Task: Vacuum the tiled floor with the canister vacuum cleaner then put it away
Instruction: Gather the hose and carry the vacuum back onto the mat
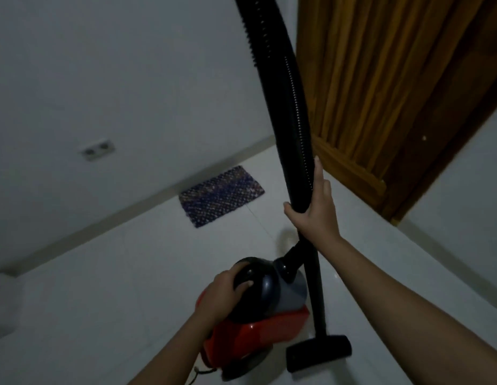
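My left hand [223, 294] is wrapped over the black rounded top of the canister vacuum cleaner [258, 315], fingers curled down onto it. The red and grey body sits on the tiled floor [117, 287] directly under that hand. My right hand [315, 207] is closed around the black ribbed hose [286, 101], thumb on the near side, fingers up along the far side. The hose runs up past my right hand and out of the top of the view. Below that hand the rigid wand [316, 287] drops to the floor head [319, 352], which rests on the tiles just right of the canister.

Beyond my left hand a woven mat [221, 195] lies against the wall, and a double socket [98, 150] sits in the wall further left. A wooden door [380, 93] stands just beyond my right hand. A pale object at the far left edge is cut off and I cannot make it out. Everything is dim and slightly blurred.
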A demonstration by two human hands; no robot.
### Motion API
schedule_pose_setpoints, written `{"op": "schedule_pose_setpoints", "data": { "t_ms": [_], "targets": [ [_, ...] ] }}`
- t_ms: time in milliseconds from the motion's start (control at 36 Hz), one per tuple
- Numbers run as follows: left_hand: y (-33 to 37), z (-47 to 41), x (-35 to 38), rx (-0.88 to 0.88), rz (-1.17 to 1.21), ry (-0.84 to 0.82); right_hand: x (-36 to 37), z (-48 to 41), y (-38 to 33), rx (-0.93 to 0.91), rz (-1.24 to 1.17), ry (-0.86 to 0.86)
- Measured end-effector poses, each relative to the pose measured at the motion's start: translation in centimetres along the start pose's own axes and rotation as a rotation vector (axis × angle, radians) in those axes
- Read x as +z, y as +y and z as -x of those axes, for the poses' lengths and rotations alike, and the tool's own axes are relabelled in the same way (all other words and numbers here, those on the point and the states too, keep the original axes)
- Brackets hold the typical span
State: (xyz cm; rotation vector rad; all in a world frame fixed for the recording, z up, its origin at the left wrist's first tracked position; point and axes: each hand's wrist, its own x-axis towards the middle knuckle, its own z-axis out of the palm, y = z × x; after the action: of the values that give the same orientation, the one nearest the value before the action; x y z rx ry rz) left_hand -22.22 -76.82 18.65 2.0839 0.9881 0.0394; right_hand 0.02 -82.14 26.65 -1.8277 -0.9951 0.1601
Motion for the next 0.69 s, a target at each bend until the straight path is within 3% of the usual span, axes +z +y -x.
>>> {"op": "schedule_pose_setpoints", "data": {
  "t_ms": [250,694],
  "targets": [
    [1.3,-12.0,-14.2,-0.099,0.122,0.176,7.7,-18.4,-6.6,-0.142,-0.095,-0.107],
    [-5.3,-40.6,-29.0,-0.32,0.229,0.304,29.5,-48.2,-0.8,-0.186,-0.316,-0.273]
  ]
}}
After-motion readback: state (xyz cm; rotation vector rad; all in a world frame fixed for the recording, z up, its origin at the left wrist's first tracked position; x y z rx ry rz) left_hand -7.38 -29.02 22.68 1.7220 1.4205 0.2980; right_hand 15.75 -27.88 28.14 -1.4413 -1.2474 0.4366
